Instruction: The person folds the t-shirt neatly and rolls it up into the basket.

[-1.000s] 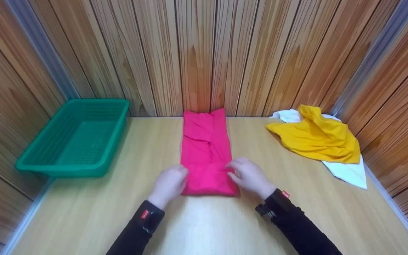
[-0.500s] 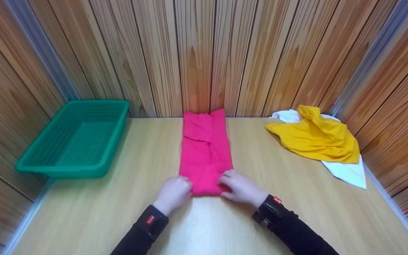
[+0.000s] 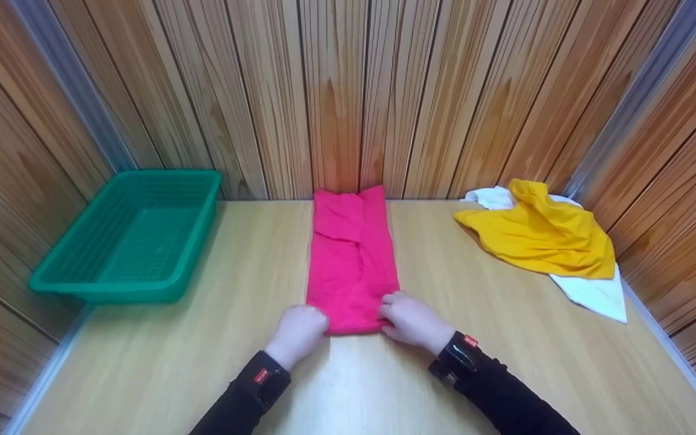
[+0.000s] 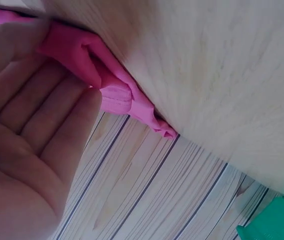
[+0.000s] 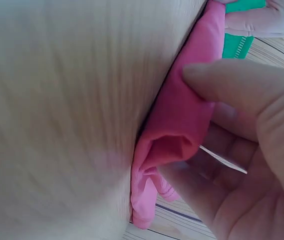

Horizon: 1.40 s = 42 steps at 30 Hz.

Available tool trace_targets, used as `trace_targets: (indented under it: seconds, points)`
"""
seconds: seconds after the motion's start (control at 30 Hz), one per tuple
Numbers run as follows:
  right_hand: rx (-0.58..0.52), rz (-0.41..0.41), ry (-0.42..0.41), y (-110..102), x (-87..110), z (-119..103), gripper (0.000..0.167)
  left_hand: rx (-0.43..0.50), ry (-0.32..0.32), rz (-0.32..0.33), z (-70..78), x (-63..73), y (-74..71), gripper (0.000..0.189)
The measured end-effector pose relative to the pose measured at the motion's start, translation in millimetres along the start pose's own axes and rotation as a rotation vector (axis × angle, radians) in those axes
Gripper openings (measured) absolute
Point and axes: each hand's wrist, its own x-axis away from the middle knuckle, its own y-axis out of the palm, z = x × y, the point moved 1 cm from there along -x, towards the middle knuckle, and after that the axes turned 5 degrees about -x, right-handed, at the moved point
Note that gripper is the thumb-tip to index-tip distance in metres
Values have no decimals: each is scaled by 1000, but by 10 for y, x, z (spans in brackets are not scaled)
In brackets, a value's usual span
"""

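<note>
A bright pink shirt (image 3: 352, 266), folded into a long narrow strip, lies on the table from the back wall towards me. At its near left corner my left hand (image 3: 298, 331) pinches the folded edge; the left wrist view shows its fingers (image 4: 57, 107) over the cloth, the thumb partly blurred. My right hand (image 3: 415, 321) holds the near right corner. In the right wrist view its thumb (image 5: 221, 82) presses the near side of the fold, with the other fingers behind. A stitched hem shows in the left wrist view. The fingertips are partly hidden by cloth.
A green plastic basket (image 3: 182, 275) stands at the left against the wall. To the right lies a yellow cloth (image 3: 547, 235) crumpled over a white cloth (image 3: 596, 296). Wood-patterned walls (image 3: 336, 96) close in the table (image 3: 360, 386) at the back and both sides.
Both hands have slid nearer to me, from the fold's sides to its near corners, and have come closer together. Over the last half second they have hardly moved.
</note>
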Motion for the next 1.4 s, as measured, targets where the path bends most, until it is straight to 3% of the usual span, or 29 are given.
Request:
trace_targets:
  seconds: [0.13, 0.37, 0.83, 1.07, 1.27, 1.4]
  points:
    - [-2, 41, -36, 16, 28, 32, 12, -11, -15, 16, 20, 16, -5, 21]
    - [-70, 38, -60, -6, 154, 37, 9, 6, 4, 18, 93, 69, -39, 20]
    - [-139, 12, -98, -89, 426, -76, 8, 119, 49, -61, 260, 190, -213, 26]
    - [-187, -14, -94, -137, 377, -21, 5, 280, -3, -41, 168, 173, -209, 18]
    - [-238, -36, -19, -149, 322, 60, 4, 485, -104, -116, 15, 78, -171, 14]
    - [-280, -41, 45, -138, 275, 94, 4, 556, -179, -164, -64, 11, -114, 13]
